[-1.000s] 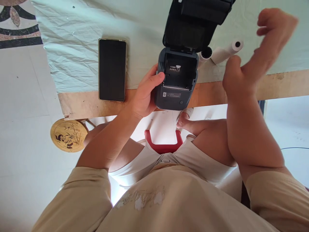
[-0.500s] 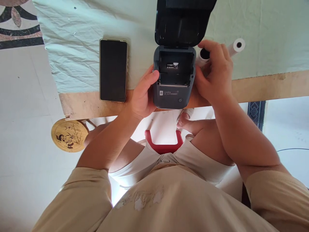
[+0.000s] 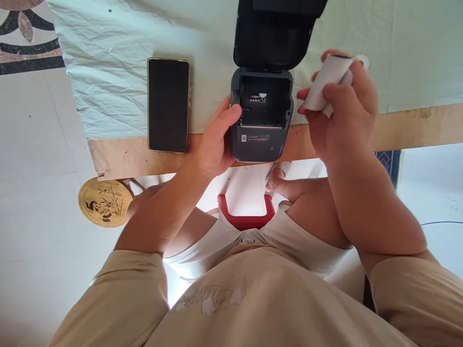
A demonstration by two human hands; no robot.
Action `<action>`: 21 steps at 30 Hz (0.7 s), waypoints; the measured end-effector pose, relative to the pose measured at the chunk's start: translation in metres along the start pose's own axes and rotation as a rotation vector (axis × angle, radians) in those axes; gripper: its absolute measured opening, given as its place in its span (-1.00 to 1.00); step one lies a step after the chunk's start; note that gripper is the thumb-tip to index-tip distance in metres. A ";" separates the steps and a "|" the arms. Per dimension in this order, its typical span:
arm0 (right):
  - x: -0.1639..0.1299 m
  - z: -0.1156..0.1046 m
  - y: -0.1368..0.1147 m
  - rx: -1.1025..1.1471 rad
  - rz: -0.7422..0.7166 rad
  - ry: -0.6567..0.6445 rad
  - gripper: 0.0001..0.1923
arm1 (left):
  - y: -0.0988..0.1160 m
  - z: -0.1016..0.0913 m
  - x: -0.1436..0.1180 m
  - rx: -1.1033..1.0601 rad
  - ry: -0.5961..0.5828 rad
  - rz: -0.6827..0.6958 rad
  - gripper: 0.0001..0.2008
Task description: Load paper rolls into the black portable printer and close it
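Your right hand point(image 3: 343, 120) grips the white paper roll point(image 3: 325, 82) just right of the open dark-grey plastic printer point(image 3: 262, 115), long axis slanting toward its bay; left hand point(image 3: 215, 142) clasps the printer's left side.

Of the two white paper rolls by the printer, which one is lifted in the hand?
The nearer paper roll, gripped in the right hand beside the open printer. The other roll only peeks out behind the fingers.

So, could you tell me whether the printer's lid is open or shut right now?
Open. The printer has its lid swung up and back, baring an empty paper bay. The right hand holds a paper roll beside it.
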State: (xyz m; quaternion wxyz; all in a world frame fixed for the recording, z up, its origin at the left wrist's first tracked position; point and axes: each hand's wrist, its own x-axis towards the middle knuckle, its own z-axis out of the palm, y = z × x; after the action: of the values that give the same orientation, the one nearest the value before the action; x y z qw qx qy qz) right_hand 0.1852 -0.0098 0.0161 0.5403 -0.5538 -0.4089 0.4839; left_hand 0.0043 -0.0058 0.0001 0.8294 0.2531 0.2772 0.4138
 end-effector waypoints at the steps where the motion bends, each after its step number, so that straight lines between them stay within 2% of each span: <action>1: -0.004 0.002 -0.003 -0.101 -0.147 0.060 -0.62 | 0.000 0.000 0.000 0.021 -0.001 -0.007 -0.76; 3: -0.013 0.006 -0.008 -0.325 -0.415 0.136 -0.58 | -0.002 0.000 -0.001 0.058 -0.010 -0.001 -0.80; 5: -0.020 0.009 -0.009 -0.516 -0.590 0.056 -0.53 | -0.003 0.000 -0.001 0.102 -0.006 0.002 -0.77; 7: -0.023 0.011 -0.007 -0.594 -0.676 -0.066 -0.50 | -0.004 0.001 -0.002 0.136 0.010 -0.004 -0.71; 9: -0.023 0.012 -0.003 -0.612 -0.667 -0.113 -0.54 | -0.004 0.001 -0.002 0.150 0.010 -0.004 -0.69; 13: -0.019 0.012 0.001 -0.718 -0.548 -0.090 -0.71 | -0.002 0.002 -0.004 0.180 -0.013 -0.024 -0.65; 17: -0.016 0.012 -0.001 -0.822 -0.580 -0.136 -0.74 | -0.002 0.003 -0.005 0.186 0.010 -0.021 -0.60; 21: -0.016 0.014 -0.001 -0.832 -0.565 -0.130 -0.78 | -0.004 0.003 -0.003 0.173 0.034 -0.023 -0.60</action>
State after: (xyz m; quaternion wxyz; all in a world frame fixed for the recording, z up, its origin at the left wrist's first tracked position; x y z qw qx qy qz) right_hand 0.1684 -0.0230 0.0198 0.3572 -0.5587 -0.7336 0.1484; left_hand 0.0071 -0.0115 0.0005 0.8044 0.3134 0.3289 0.3829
